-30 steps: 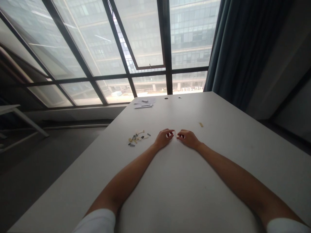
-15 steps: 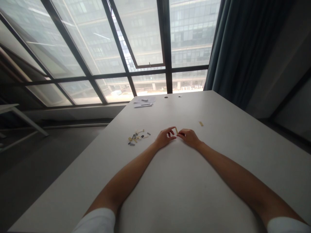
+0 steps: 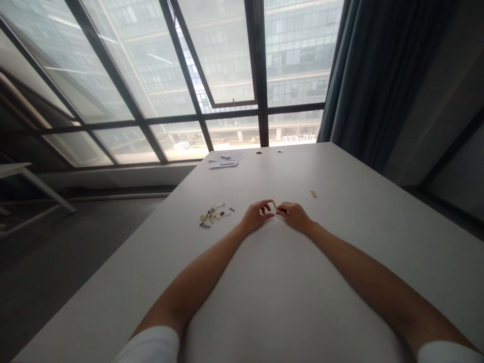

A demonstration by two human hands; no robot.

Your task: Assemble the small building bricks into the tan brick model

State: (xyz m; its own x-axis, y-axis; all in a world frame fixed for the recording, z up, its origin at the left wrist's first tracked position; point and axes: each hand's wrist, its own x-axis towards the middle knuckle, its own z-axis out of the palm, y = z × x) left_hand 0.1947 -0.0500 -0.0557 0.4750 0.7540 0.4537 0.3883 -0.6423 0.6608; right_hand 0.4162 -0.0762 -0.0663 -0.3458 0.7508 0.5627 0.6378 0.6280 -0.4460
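Note:
A narrow tan building-block piece stands tilted between my two hands over the white table. My right hand is closed, with its thumb and fingers pinching the lower end of the piece. From the other side, my left hand reaches in with the index fingertip at the upper end of the piece. Its thumb is held well apart from that finger, so the hand is open. Small details of the piece are too fine to make out.
Left of my hands lies a loose pile of small tan, white, grey and dark block pieces. A flat tan piece rests to the right. Papers lie at the far left of the white table, near the windows.
Both hands stay in nearly the same place around the tan piece. The whole view has shifted very slightly.

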